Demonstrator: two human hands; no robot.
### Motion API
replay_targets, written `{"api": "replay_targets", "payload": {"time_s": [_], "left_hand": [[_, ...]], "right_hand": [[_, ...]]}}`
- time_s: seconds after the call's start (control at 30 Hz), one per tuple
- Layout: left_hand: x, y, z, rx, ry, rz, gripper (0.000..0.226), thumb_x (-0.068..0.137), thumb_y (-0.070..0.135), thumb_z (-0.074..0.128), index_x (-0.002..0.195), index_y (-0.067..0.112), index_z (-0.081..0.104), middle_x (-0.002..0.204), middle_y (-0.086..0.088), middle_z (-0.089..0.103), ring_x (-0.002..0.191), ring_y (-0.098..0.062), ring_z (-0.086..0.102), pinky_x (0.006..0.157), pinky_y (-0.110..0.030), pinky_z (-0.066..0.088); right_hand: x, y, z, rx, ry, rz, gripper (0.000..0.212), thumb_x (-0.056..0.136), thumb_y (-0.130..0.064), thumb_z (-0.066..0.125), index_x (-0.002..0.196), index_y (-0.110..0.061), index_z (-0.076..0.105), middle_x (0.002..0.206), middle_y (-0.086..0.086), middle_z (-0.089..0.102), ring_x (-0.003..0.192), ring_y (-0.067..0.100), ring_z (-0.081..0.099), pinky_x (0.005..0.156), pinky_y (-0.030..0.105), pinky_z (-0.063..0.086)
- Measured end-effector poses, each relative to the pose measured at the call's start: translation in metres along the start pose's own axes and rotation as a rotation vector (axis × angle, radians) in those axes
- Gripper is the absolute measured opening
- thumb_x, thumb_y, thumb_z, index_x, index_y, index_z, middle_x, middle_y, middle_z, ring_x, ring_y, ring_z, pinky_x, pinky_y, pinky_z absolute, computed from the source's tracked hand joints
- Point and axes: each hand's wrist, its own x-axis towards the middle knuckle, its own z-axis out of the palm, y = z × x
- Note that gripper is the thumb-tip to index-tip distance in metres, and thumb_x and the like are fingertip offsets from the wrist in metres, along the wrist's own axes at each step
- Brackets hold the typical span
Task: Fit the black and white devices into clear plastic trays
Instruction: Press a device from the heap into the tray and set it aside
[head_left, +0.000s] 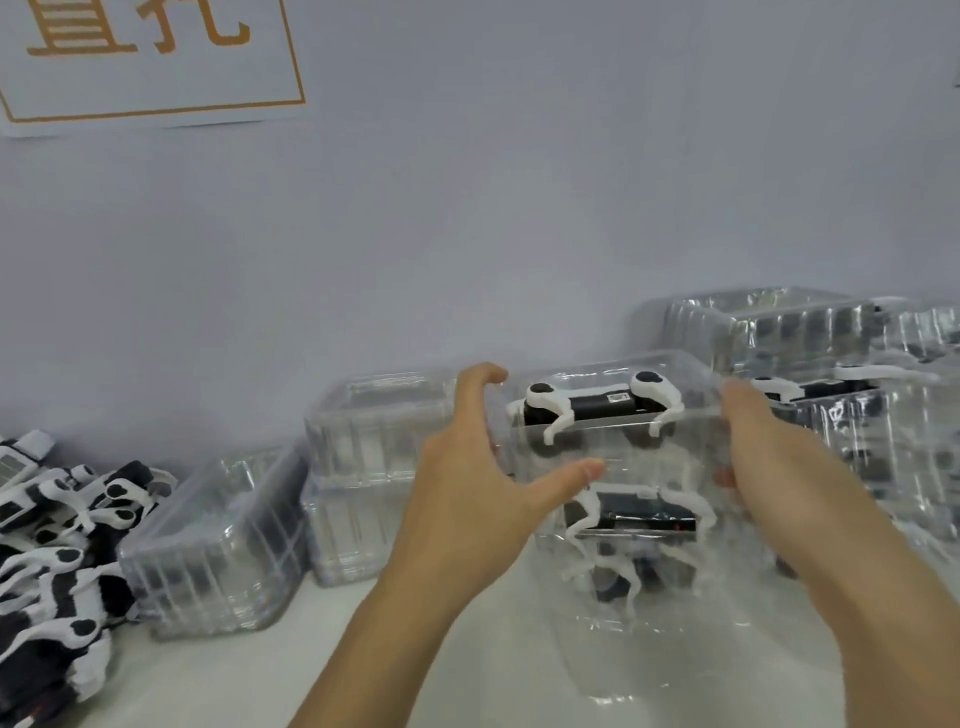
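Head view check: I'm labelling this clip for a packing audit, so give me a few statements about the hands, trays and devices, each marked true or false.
1. Both hands hold the same clear tray. True: the left hand and right hand flank the held tray.
2. The held tray is empty. False: a black and white device sits in its top, with another below.
3. Loose devices are heaped at the left. True: the pile lies there on the table.
4. The empty trays left of the hands lie flat in one layer. False: two are stacked.
5. A sign with orange characters hangs on the wall. True: the sign is at upper left.
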Motion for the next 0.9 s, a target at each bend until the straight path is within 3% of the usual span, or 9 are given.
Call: {"api": "replay_targets", "payload": {"time_s": [0.07, 0.17, 0.27, 0.4, 0.53, 0.67, 0.73, 0.8, 0.9], "left_hand": [[0.002, -0.001, 0.007, -0.017, -0.053, -0.031, 0.084, 0.052, 0.080, 0.076, 0.120, 0.063, 0.029, 0.098, 0.016, 0.056, 0.079, -0.007, 0.065, 0.057, -0.028, 0.058], [0.006, -0.004, 0.013, -0.015, -0.111, -0.055, 0.088, 0.054, 0.079, 0.077, 0.123, 0.063, 0.025, 0.111, 0.012, 0.058, 0.092, -0.001, 0.062, 0.063, -0.013, 0.048], [0.009, -0.007, 0.020, -0.007, -0.168, -0.068, 0.094, 0.054, 0.079, 0.077, 0.129, 0.060, 0.023, 0.125, 0.005, 0.056, 0.105, -0.008, 0.058, 0.075, -0.023, 0.047], [0.011, -0.007, 0.028, -0.025, -0.180, -0.055, 0.102, 0.054, 0.071, 0.082, 0.130, 0.061, 0.014, 0.145, 0.006, 0.047, 0.118, -0.009, 0.049, 0.094, -0.029, 0.040], [0.008, -0.015, 0.030, -0.162, -0.154, -0.135, 0.123, 0.039, 0.073, 0.084, 0.138, 0.059, 0.012, 0.147, 0.012, 0.042, 0.128, -0.010, 0.047, 0.099, -0.027, 0.039], [-0.012, -0.036, 0.033, -0.315, -0.279, -0.210, 0.133, 0.039, 0.057, 0.094, 0.147, 0.055, 0.017, 0.143, 0.028, 0.040, 0.134, -0.004, 0.041, 0.109, -0.029, 0.037], [-0.023, -0.044, 0.039, -0.363, -0.358, -0.198, 0.137, 0.048, 0.038, 0.098, 0.146, 0.064, 0.005, 0.131, 0.047, 0.036, 0.128, 0.008, 0.047, 0.103, -0.021, 0.044], [-0.030, -0.051, 0.049, -0.390, -0.324, -0.186, 0.136, 0.060, 0.015, 0.095, 0.146, 0.064, 0.002, 0.117, 0.060, 0.036, 0.115, 0.019, 0.052, 0.083, -0.007, 0.049], [-0.037, -0.049, 0.064, -0.373, -0.200, -0.180, 0.131, 0.064, 0.015, 0.093, 0.147, 0.063, 0.004, 0.130, 0.049, 0.039, 0.131, 0.009, 0.044, 0.094, -0.010, 0.048]], "right_hand": [[0.002, 0.001, -0.005, -0.037, -0.003, 0.026, 0.058, 0.104, -0.054, 0.018, 0.066, -0.016, 0.043, 0.071, -0.001, 0.048, 0.065, 0.012, 0.041, 0.076, 0.039, 0.034], [0.005, 0.004, -0.010, -0.072, -0.008, 0.069, 0.056, 0.104, -0.052, 0.017, 0.067, -0.016, 0.039, 0.072, 0.001, 0.040, 0.069, 0.020, 0.043, 0.086, 0.043, 0.034], [0.008, 0.010, -0.011, -0.059, -0.011, 0.105, 0.061, 0.103, -0.055, 0.019, 0.066, -0.011, 0.040, 0.072, -0.001, 0.040, 0.068, 0.018, 0.040, 0.088, 0.044, 0.033], [0.013, 0.020, -0.007, -0.123, -0.040, 0.144, 0.059, 0.104, -0.053, 0.018, 0.088, -0.008, 0.054, 0.099, 0.009, 0.051, 0.102, 0.034, 0.051, 0.100, 0.048, 0.035], [0.019, 0.027, -0.002, -0.118, 0.047, 0.111, 0.051, 0.104, -0.043, 0.023, 0.069, -0.014, 0.048, 0.077, 0.006, 0.054, 0.071, 0.020, 0.048, 0.076, 0.040, 0.037], [0.020, 0.029, -0.001, -0.130, 0.081, 0.091, 0.054, 0.103, -0.042, 0.025, 0.068, -0.011, 0.051, 0.071, 0.008, 0.054, 0.067, 0.020, 0.049, 0.060, 0.035, 0.030], [0.020, 0.030, -0.001, -0.143, 0.075, 0.077, 0.053, 0.102, -0.041, 0.025, 0.073, -0.008, 0.055, 0.074, 0.010, 0.057, 0.070, 0.023, 0.052, 0.059, 0.035, 0.031], [0.020, 0.029, 0.000, -0.152, 0.068, 0.062, 0.051, 0.102, -0.039, 0.026, 0.074, -0.006, 0.053, 0.076, 0.013, 0.059, 0.072, 0.027, 0.055, 0.062, 0.036, 0.035], [0.017, 0.027, 0.001, -0.156, 0.099, 0.017, 0.047, 0.103, -0.033, 0.027, 0.075, -0.006, 0.054, 0.078, 0.014, 0.059, 0.073, 0.026, 0.053, 0.061, 0.035, 0.034]]}}
